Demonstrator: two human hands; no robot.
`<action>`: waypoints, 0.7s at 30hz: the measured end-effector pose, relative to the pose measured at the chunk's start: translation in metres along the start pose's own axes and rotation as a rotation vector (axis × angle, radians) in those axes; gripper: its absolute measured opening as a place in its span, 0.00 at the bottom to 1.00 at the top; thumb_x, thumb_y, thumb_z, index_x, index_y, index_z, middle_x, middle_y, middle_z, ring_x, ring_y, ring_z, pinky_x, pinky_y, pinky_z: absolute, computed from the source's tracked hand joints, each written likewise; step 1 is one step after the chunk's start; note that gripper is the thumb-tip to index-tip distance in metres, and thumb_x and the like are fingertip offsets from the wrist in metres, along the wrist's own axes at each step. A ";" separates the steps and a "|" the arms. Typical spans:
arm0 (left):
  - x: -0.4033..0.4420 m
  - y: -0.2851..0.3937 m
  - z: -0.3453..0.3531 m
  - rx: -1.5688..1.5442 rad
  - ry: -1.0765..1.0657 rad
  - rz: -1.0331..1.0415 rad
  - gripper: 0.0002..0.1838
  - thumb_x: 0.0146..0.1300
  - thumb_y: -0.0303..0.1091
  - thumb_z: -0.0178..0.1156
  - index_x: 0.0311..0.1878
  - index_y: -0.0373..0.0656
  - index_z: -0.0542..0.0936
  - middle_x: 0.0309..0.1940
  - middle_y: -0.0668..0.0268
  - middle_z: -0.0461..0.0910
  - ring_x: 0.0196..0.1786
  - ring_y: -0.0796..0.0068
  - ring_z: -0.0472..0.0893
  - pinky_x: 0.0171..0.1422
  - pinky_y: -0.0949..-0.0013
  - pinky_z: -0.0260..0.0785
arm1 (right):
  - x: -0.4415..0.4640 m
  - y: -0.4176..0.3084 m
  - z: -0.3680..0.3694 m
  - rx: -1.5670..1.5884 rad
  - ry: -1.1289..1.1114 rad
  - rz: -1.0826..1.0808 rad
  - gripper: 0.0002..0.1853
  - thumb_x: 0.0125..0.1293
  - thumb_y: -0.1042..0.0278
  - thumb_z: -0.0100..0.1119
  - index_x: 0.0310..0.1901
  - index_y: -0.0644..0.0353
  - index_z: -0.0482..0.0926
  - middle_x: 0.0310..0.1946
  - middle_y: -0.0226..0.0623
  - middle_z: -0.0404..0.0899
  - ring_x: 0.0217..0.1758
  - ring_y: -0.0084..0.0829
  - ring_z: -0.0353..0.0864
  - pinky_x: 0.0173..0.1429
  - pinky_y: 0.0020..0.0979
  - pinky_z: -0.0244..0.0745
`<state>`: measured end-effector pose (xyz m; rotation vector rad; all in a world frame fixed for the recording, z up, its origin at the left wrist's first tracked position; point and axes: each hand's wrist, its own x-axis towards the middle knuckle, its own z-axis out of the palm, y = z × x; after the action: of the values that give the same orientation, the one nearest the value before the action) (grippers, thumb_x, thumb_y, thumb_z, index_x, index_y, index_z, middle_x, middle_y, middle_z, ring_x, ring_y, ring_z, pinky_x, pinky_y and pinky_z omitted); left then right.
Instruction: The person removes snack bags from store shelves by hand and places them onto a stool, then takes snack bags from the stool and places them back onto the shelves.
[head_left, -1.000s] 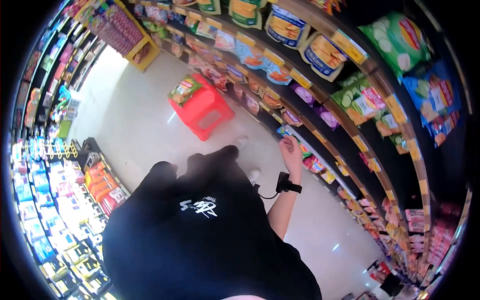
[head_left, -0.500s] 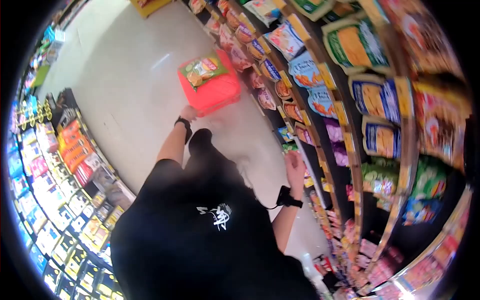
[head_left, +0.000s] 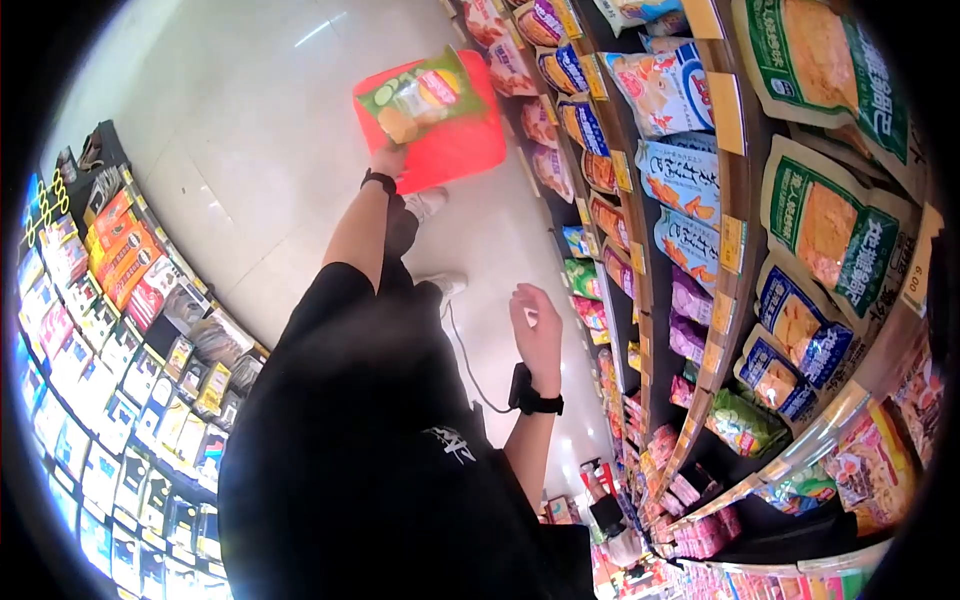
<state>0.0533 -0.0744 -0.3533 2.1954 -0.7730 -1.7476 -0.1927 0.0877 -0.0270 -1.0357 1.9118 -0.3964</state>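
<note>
Left arm: stretched forward and down from the shoulder, elbow nearly straight; left hand (head_left: 388, 160) at the lower edge of the bag (head_left: 425, 95). Fingers partly hidden there, so cannot tell whether the left grip is closed on it. Right arm: bent, forearm raised; right hand (head_left: 537, 338) well apart from the bag, fingers loosely curled, gap between thumb and fingers, nothing in the grip. Bag: over the red stool (head_left: 465, 160), slanted, upper edge at the stool's far side; whether it lies flat or is lifted is unclear. Counts: bag at the stool, 1; stool, 1, on the floor (head_left: 240, 150); wristbands (head_left: 379, 182), 2, one per wrist; box (head_left: 522, 388) on the right wristband, 1; cable (head_left: 462, 350), 1, trailing near the right wrist; shoes (head_left: 428, 203), 2. On the shelves to the right: large green-and-tan packs (head_left: 825, 220), 2; blue-and-tan packs (head_left: 800, 325), 2; light-blue packs (head_left: 688, 240), 2. Smaller packs farther along too crowded to count.
</note>
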 end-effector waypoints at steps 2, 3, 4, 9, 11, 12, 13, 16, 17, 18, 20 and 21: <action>-0.007 0.012 0.001 -0.093 -0.038 -0.037 0.20 0.63 0.44 0.55 0.50 0.39 0.77 0.33 0.62 0.83 0.32 0.69 0.84 0.31 0.67 0.75 | 0.002 -0.008 -0.004 0.097 0.038 0.036 0.12 0.64 0.71 0.54 0.49 0.60 0.75 0.39 0.33 0.80 0.44 0.25 0.80 0.48 0.26 0.72; -0.016 0.015 0.004 -0.078 -0.018 -0.053 0.19 0.63 0.43 0.54 0.48 0.37 0.77 0.34 0.62 0.83 0.32 0.70 0.84 0.31 0.66 0.75 | 0.002 -0.008 -0.006 0.135 0.052 0.038 0.12 0.64 0.71 0.54 0.49 0.60 0.75 0.39 0.33 0.80 0.44 0.25 0.80 0.48 0.26 0.72; -0.025 0.017 0.005 -0.125 -0.053 -0.043 0.18 0.63 0.41 0.55 0.47 0.36 0.78 0.34 0.62 0.83 0.32 0.71 0.84 0.32 0.67 0.75 | 0.001 -0.007 -0.007 0.171 0.067 0.044 0.12 0.65 0.71 0.55 0.50 0.60 0.75 0.39 0.33 0.80 0.43 0.25 0.80 0.48 0.26 0.72; -0.086 0.019 0.013 -0.037 -0.319 0.014 0.13 0.61 0.37 0.56 0.40 0.37 0.79 0.30 0.65 0.80 0.32 0.76 0.80 0.31 0.70 0.70 | 0.000 0.011 0.016 0.318 0.200 0.099 0.11 0.66 0.70 0.54 0.48 0.63 0.75 0.38 0.35 0.80 0.42 0.25 0.80 0.46 0.25 0.72; -0.135 0.034 0.005 0.058 -0.468 0.115 0.13 0.61 0.36 0.56 0.40 0.35 0.79 0.32 0.64 0.81 0.33 0.75 0.81 0.34 0.71 0.72 | 0.001 0.022 0.031 0.465 0.206 0.078 0.10 0.66 0.69 0.54 0.47 0.62 0.76 0.37 0.34 0.80 0.42 0.24 0.80 0.46 0.24 0.71; -0.146 0.031 0.005 0.097 -0.521 0.119 0.12 0.61 0.35 0.56 0.40 0.35 0.79 0.33 0.63 0.81 0.34 0.75 0.81 0.34 0.71 0.73 | 0.002 0.027 0.037 0.537 0.214 0.067 0.10 0.66 0.69 0.54 0.47 0.62 0.76 0.37 0.34 0.80 0.42 0.24 0.80 0.46 0.24 0.71; -0.166 0.036 0.000 0.127 -0.608 0.215 0.11 0.60 0.33 0.56 0.40 0.34 0.79 0.32 0.63 0.81 0.34 0.74 0.81 0.35 0.70 0.74 | 0.003 0.032 0.039 0.516 0.181 0.123 0.13 0.67 0.66 0.53 0.50 0.60 0.74 0.41 0.37 0.79 0.45 0.27 0.79 0.48 0.26 0.71; -0.195 0.026 -0.006 0.262 -0.818 0.430 0.09 0.60 0.31 0.56 0.35 0.33 0.78 0.28 0.62 0.82 0.34 0.74 0.81 0.37 0.70 0.75 | 0.002 0.040 0.049 0.810 0.313 0.363 0.19 0.68 0.59 0.52 0.55 0.59 0.68 0.50 0.41 0.76 0.52 0.32 0.76 0.51 0.32 0.72; -0.208 0.024 -0.008 0.314 -0.854 0.486 0.10 0.59 0.32 0.57 0.34 0.33 0.78 0.27 0.61 0.81 0.33 0.72 0.81 0.37 0.69 0.73 | -0.004 0.045 0.047 0.904 0.310 0.357 0.25 0.67 0.53 0.52 0.59 0.58 0.64 0.56 0.44 0.71 0.57 0.38 0.73 0.55 0.39 0.70; -0.220 0.024 -0.010 0.367 -0.888 0.546 0.11 0.59 0.33 0.58 0.34 0.33 0.78 0.26 0.59 0.81 0.32 0.69 0.81 0.37 0.67 0.72 | -0.009 0.050 0.045 0.974 0.348 0.369 0.25 0.67 0.51 0.52 0.59 0.58 0.64 0.56 0.44 0.70 0.58 0.38 0.72 0.56 0.40 0.69; -0.249 0.036 -0.017 0.607 -0.902 0.709 0.13 0.57 0.37 0.60 0.32 0.33 0.77 0.25 0.54 0.79 0.30 0.59 0.79 0.37 0.63 0.69 | -0.022 0.054 0.039 1.123 0.435 0.384 0.27 0.66 0.49 0.52 0.59 0.58 0.64 0.57 0.44 0.70 0.59 0.40 0.71 0.58 0.41 0.68; -0.252 0.030 -0.014 0.782 -0.890 0.765 0.15 0.55 0.39 0.62 0.31 0.33 0.76 0.27 0.50 0.77 0.32 0.52 0.77 0.37 0.58 0.67 | -0.031 0.057 0.034 1.160 0.474 0.377 0.25 0.66 0.50 0.52 0.57 0.59 0.65 0.56 0.42 0.71 0.58 0.39 0.73 0.57 0.41 0.68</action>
<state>0.0210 0.0329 -0.1249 0.9117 -2.4044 -2.0701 -0.1853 0.1503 -0.0641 0.2013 1.7365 -1.3851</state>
